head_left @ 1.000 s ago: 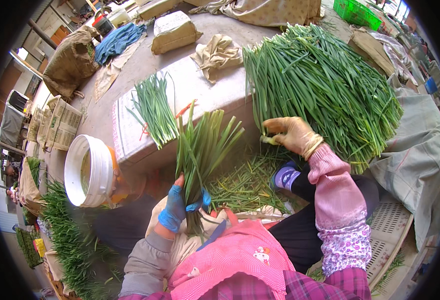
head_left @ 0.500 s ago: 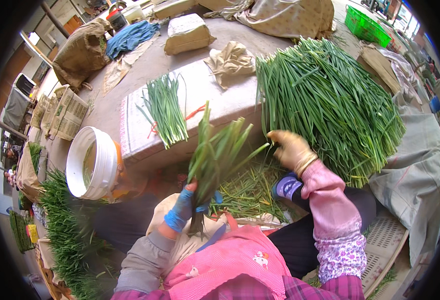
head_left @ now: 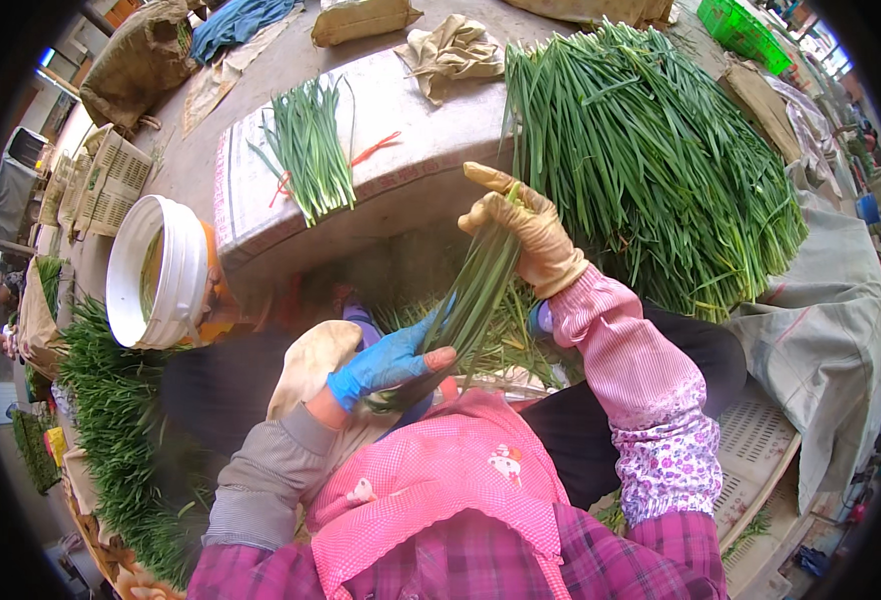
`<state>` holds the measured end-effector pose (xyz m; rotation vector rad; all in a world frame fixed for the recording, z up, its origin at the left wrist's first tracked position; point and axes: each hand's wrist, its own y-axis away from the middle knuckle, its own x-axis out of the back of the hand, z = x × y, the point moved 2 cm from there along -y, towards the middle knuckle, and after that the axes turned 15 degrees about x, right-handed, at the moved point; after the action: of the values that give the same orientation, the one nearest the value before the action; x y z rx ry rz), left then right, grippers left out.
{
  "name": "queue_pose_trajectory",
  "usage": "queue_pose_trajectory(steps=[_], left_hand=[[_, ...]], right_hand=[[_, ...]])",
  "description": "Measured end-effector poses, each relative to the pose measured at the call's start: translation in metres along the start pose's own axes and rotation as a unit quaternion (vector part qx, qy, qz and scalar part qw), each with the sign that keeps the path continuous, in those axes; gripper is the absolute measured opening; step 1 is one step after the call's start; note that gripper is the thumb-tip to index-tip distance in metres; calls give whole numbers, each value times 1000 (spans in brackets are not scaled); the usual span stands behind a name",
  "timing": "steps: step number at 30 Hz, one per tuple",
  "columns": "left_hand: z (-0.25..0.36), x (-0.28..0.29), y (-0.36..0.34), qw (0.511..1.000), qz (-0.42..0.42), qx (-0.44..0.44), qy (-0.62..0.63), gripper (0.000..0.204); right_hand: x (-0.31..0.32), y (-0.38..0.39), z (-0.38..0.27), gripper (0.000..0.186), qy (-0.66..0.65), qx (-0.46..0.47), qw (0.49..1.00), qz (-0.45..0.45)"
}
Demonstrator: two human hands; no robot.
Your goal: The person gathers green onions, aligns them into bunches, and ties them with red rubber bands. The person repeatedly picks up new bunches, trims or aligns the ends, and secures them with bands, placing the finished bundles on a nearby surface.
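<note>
A bunch of garlic chives [head_left: 481,298] slants over my lap, its upper end leaning to the right. My left hand [head_left: 389,357], in a blue glove with the thumb tip bare, is closed round the lower part. At the upper end my right hand [head_left: 533,238], in a tan rubber glove, has its fingers round the stalk ends, forefinger sticking out. A smaller bunch of chives [head_left: 311,150] lies ahead on a white-covered block [head_left: 401,120], with red ties [head_left: 376,147] by it. Right of the block rises a large heap of chives [head_left: 651,170].
A white bucket [head_left: 129,275] stands to the left, with more chives [head_left: 121,430] standing below it. Trimmings [head_left: 531,350] litter the ground between my legs. A crumpled tan cloth [head_left: 451,55] rests on the block; a grey sheet [head_left: 821,300] hangs at the right.
My right hand has moved left and up, from beside the bunch onto its upper end. The bunch has tilted to the right. The whole view has shifted slightly.
</note>
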<state>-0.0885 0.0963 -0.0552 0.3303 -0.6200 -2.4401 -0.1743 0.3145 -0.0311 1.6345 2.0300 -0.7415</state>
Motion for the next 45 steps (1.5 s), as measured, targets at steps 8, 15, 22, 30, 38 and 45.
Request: queue_pose_trajectory(steps=[8,15,22,30,38,45], left_hand=[[48,49,10,933,314,-124,-129,101],[61,-14,-26,971,-65,21,230,99],[47,-10,-18,945,127,12,303,55],[54,1,-5,955,134,25,263,41],[55,0,1,961,-42,73,265,58],[56,-10,-10,976,-44,57,203,72]], right_hand=[[-23,-2,-27,46,84,96,991,-40],[-40,7,-16,41,-104,36,993,35],[-17,6,-25,50,283,-126,949,-56],[14,6,-24,14,377,-90,920,-58],[35,-13,-59,78,507,28,847,-156],[-32,-5,-65,64,350,68,867,-348]])
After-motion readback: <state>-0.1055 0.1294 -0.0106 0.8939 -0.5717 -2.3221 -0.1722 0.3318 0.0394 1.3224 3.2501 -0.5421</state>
